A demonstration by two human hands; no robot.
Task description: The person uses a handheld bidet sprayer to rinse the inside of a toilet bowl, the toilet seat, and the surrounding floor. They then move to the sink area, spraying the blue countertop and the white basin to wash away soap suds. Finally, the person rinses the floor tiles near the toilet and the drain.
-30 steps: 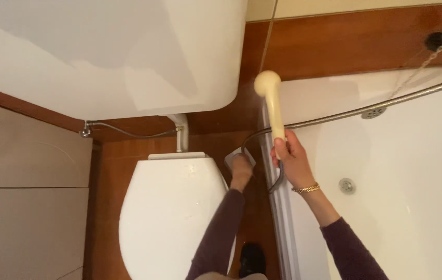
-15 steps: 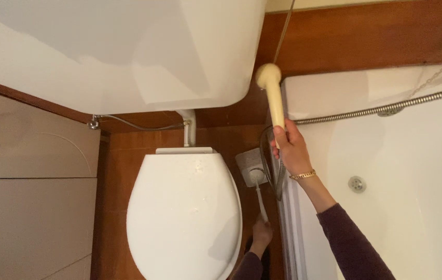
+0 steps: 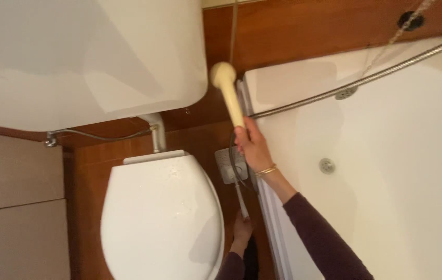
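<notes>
Cream shower head (image 3: 227,88) upright, right hand (image 3: 251,144) gripping

Single head cam, looking steeply down from standing height. Closed toilet lid (image 3: 161,218) lower left, cistern (image 3: 86,57) fills top left, white bathtub (image 3: 402,171) right. Both forearms enter from bottom edge, mid-range. No second view to overlap.

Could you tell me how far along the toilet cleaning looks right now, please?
Done: nothing visibly. The toilet lid is shut. In hand: right hand holds the cream shower head; left hand grips the brush handle, brush at its holder. Left: opening the lid, scrubbing, rinsing.
</notes>
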